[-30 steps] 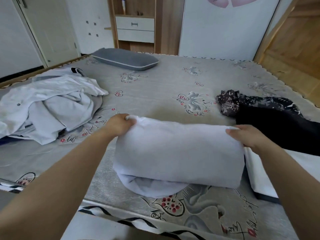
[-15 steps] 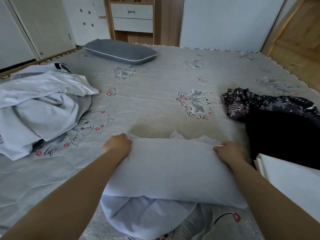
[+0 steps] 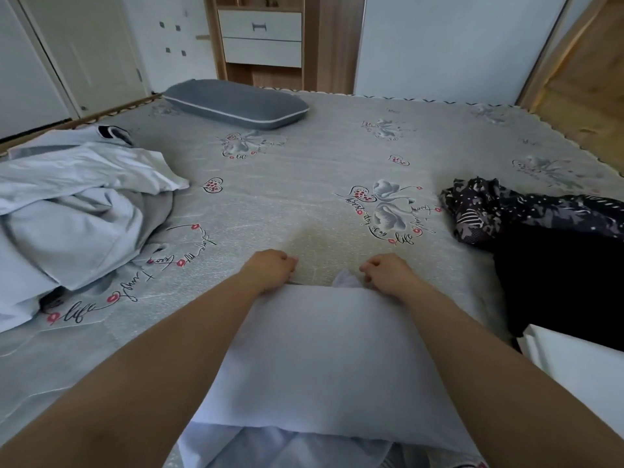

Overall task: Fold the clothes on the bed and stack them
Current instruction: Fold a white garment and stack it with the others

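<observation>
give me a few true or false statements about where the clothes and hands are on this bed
1. Both hands are at the far edge of the white garment. True: left hand, right hand.
2. The grey pillow lies on the near right of the bed. False: it lies at the far side.
3. A heap of white and grey clothes sits to the left. True.
4. The dark patterned clothing is under the left arm. False: it lies at the right.

White walls (image 3: 439, 45) and a wooden drawer cabinet (image 3: 260, 38) stand beyond my bed (image 3: 320, 157), a white door (image 3: 84, 52) at left.
</observation>
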